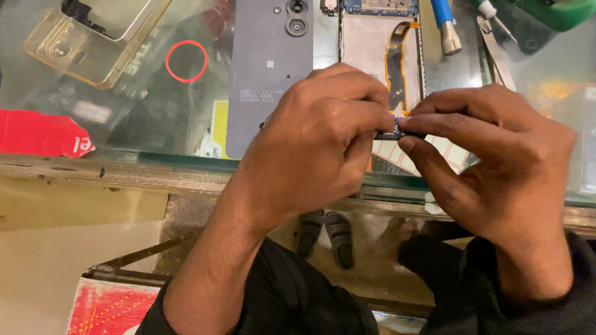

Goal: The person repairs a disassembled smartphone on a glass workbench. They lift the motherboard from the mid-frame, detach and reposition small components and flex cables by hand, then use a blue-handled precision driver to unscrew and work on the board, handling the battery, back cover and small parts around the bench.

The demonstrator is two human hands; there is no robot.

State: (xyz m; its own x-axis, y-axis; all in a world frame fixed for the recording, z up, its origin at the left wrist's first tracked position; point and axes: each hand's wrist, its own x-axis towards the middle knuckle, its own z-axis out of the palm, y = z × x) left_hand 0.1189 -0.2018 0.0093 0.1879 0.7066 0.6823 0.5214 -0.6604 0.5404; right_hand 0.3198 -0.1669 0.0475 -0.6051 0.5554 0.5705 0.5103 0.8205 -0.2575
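small dark part (397, 129) pinched between both hands, just above the glass counter (155, 124). left hand (323, 149) closed on its left end, right hand (496, 167) gripping the right end with thumb and forefinger (equally near). long axis running left to right. beyond: opened phone (379, 43), grey back cover (267, 74), tweezers (496, 53).

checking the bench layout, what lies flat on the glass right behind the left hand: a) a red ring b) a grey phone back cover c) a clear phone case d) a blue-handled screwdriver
b: the grey phone back cover lies flat on the glass counter, directly behind the left hand.
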